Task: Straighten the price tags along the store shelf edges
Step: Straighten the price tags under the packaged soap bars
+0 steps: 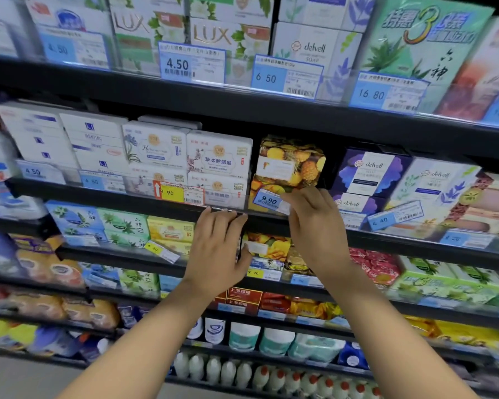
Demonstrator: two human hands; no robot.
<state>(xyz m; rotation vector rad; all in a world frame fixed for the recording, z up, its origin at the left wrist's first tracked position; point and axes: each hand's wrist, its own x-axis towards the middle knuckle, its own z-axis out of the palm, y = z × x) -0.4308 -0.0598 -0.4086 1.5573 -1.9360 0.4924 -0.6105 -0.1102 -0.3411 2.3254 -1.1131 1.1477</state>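
Black metal shelves (271, 223) run across the whole view in stacked rows, packed with boxed soaps and, lower down, bottles. Along the shelf edges stand blue price tags; on the top row a 4.50 tag (192, 63), a 6.50 tag (285, 77) and a 16.80 tag (386, 95) sit roughly level in clear holders. On the middle row, left of centre, a yellow 9.90 tag (179, 193) stands in front of white soap boxes (218, 156). Right of it a pineapple-printed box (291, 164) sits on the shelf, and farther right a 6.40 tag (396, 216) leans tilted before purple delvell boxes (372, 172).

Both bare arms reach up from the near bottom edge. The left hand (216, 249) lies with its fingers curled over the front lip of the middle shelf, its grip resting on the edge and holding nothing else. The right hand (314, 220) is just right of it, its grip pinched with fingertips on the right end of a blue 9.90 tag (268, 200), which sits tilted at the shelf edge below the pineapple-printed box. One row lower, a small yellow tag (160, 250) hangs askew.
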